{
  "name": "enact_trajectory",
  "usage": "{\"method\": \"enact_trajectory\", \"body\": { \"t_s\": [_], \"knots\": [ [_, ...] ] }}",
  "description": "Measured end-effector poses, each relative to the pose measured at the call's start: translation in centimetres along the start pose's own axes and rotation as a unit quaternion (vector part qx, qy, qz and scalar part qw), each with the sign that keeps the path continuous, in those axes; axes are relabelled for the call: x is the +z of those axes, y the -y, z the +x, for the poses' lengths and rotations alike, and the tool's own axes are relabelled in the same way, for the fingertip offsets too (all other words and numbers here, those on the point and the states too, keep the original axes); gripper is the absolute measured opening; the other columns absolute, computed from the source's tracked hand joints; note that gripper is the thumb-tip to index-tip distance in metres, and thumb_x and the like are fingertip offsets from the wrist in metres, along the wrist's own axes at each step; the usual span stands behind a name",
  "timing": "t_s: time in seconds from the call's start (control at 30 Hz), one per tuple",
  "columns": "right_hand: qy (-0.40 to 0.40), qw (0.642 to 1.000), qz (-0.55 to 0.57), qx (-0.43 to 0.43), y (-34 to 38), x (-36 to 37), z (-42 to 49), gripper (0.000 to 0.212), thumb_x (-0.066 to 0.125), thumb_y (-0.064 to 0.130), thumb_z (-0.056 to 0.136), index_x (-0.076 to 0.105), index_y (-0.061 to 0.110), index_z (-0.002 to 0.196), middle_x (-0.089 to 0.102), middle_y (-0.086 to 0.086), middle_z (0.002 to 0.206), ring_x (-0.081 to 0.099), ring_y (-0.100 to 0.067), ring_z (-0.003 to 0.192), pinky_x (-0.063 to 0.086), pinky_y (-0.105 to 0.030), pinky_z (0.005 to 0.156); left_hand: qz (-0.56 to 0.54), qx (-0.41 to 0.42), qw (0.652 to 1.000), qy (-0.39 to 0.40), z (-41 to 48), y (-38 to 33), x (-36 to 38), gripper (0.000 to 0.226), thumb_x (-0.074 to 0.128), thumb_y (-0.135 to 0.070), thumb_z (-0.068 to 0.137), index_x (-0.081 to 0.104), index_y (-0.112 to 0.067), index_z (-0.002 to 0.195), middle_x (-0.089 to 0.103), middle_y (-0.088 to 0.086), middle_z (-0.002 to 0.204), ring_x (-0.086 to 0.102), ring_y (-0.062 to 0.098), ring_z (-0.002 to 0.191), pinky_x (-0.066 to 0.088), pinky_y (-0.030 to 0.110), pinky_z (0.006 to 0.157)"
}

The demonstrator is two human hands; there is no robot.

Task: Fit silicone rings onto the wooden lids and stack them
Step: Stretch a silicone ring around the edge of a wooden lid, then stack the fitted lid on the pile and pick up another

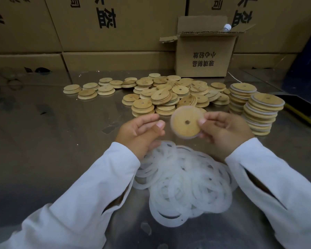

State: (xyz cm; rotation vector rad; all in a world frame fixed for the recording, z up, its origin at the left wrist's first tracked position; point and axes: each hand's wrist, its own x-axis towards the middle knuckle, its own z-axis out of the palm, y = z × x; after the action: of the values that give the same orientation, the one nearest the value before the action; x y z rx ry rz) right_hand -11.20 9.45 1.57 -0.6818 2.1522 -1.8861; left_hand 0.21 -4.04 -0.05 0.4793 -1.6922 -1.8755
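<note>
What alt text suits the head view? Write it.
The right hand pinches a round wooden lid with a white ring fitted, the left hand open beside it, above a heap of white silicone rings on a steel table. Bare wooden lids lie behind; two ringed stacks stand right.

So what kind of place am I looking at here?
Likely a packing bench in a warehouse: stacked cartons behind a steel table, bulk piles of wooden lids and silicone rings.

Wooden lid [187, 123] in right hand [224, 129] above silicone rings [183, 182]
</note>
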Motion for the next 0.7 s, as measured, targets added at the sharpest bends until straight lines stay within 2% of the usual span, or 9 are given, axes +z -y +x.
{"method": "enact_trajectory", "body": {
  "t_s": [0.1, 0.17, 0.27, 0.33, 0.4, 0.47, 0.57, 0.63, 0.7],
  "knots": [
    [-0.156, 0.985, 0.039, 0.07, -0.6, -2.3, 2.1, 0.004, 0.06, 0.018, 0.086, 0.064, 0.017, 0.088, 0.061, 0.001, 0.062, 0.056, -0.005, 0.052, 0.047, -0.016, 0.055, 0.005, 0.023, 0.999, -0.041, 0.0, -0.3, -0.1, 0.012, 0.06, -0.011, 0.085, 0.065, -0.019, 0.092, 0.072, -0.002, 0.084, 0.069, 0.012, 0.08, 0.057, 0.025, 0.071],
    [-0.228, 0.961, 0.079, 0.136, -1.0, -3.7, 3.2, 0.015, 0.061, 0.022, 0.086, 0.064, 0.014, 0.098, 0.06, 0.0, 0.064, 0.057, -0.008, 0.058, 0.047, -0.02, 0.056, 0.001, 0.03, 0.998, -0.054, 0.0, -0.3, -0.1, 0.012, 0.058, -0.008, 0.086, 0.065, -0.016, 0.09, 0.071, -0.002, 0.077, 0.069, 0.012, 0.074, 0.057, 0.024, 0.069],
    [-0.255, 0.927, 0.154, 0.226, -1.3, -4.2, 4.2, 0.026, 0.063, 0.022, 0.086, 0.057, 0.011, 0.108, 0.059, -0.003, 0.071, 0.055, -0.007, 0.055, 0.044, -0.015, 0.035, 0.003, 0.028, 0.998, -0.061, 0.0, -0.3, 0.0, 0.013, 0.056, -0.005, 0.087, 0.064, -0.016, 0.087, 0.07, 0.0, 0.073, 0.068, 0.011, 0.069, 0.057, 0.024, 0.067],
    [-0.239, 0.927, 0.16, 0.24, -1.6, -4.1, 4.5, 0.038, 0.064, 0.024, 0.084, 0.054, 0.008, 0.117, 0.059, -0.005, 0.079, 0.053, -0.009, 0.055, 0.042, -0.015, 0.032, 0.006, 0.026, 0.997, -0.067, 0.0, -0.3, 0.1, 0.014, 0.055, -0.004, 0.088, 0.064, -0.016, 0.087, 0.068, 0.002, 0.074, 0.067, 0.012, 0.068, 0.056, 0.024, 0.067],
    [-0.235, 0.934, 0.135, 0.234, -1.9, -4.0, 4.4, 0.042, 0.066, 0.027, 0.082, 0.053, 0.009, 0.119, 0.058, -0.005, 0.077, 0.053, -0.011, 0.056, 0.045, -0.018, 0.037, 0.005, 0.024, 0.997, -0.08, 0.1, -0.4, 0.1, 0.014, 0.055, -0.004, 0.088, 0.064, -0.014, 0.087, 0.067, 0.004, 0.075, 0.066, 0.012, 0.068, 0.056, 0.023, 0.065],
    [-0.259, 0.938, 0.099, 0.209, -2.0, -4.0, 4.1, 0.04, 0.068, 0.03, 0.08, 0.056, 0.009, 0.112, 0.061, -0.008, 0.081, 0.056, -0.018, 0.064, 0.05, -0.028, 0.057, 0.006, 0.021, 0.995, -0.099, 0.3, -0.5, 0.1, 0.014, 0.054, -0.003, 0.089, 0.063, -0.014, 0.087, 0.067, 0.004, 0.076, 0.065, 0.01, 0.067, 0.055, 0.022, 0.063],
    [-0.279, 0.944, 0.085, 0.151, -1.2, -3.7, 3.1, 0.02, 0.068, 0.025, 0.079, 0.055, 0.014, 0.09, 0.06, -0.013, 0.094, 0.054, -0.025, 0.08, 0.046, -0.036, 0.08, 0.024, 0.028, 0.992, -0.121, 1.2, -0.7, -0.2, 0.014, 0.055, -0.003, 0.088, 0.063, -0.014, 0.088, 0.066, 0.003, 0.079, 0.064, 0.011, 0.071, 0.055, 0.021, 0.063],
    [-0.261, 0.958, 0.078, 0.095, -0.4, -3.0, 2.3, 0.014, 0.067, 0.015, 0.08, 0.054, 0.014, 0.087, 0.058, -0.013, 0.091, 0.055, -0.025, 0.082, 0.047, -0.033, 0.081, 0.053, 0.043, 0.987, -0.143, 2.5, -0.9, -0.4, 0.013, 0.057, -0.003, 0.087, 0.063, -0.014, 0.089, 0.066, 0.003, 0.082, 0.063, 0.011, 0.074, 0.054, 0.024, 0.066],
    [-0.227, 0.971, 0.067, 0.026, 0.0, -2.0, 1.4, 0.016, 0.065, 0.008, 0.08, 0.051, 0.016, 0.083, 0.056, -0.009, 0.085, 0.055, -0.022, 0.075, 0.046, -0.023, 0.07, 0.107, 0.061, 0.978, -0.167, 4.4, -0.9, -0.7, 0.014, 0.059, -0.003, 0.085, 0.062, -0.017, 0.088, 0.065, 0.004, 0.087, 0.062, 0.011, 0.079, 0.052, 0.023, 0.069]
  ]
}}
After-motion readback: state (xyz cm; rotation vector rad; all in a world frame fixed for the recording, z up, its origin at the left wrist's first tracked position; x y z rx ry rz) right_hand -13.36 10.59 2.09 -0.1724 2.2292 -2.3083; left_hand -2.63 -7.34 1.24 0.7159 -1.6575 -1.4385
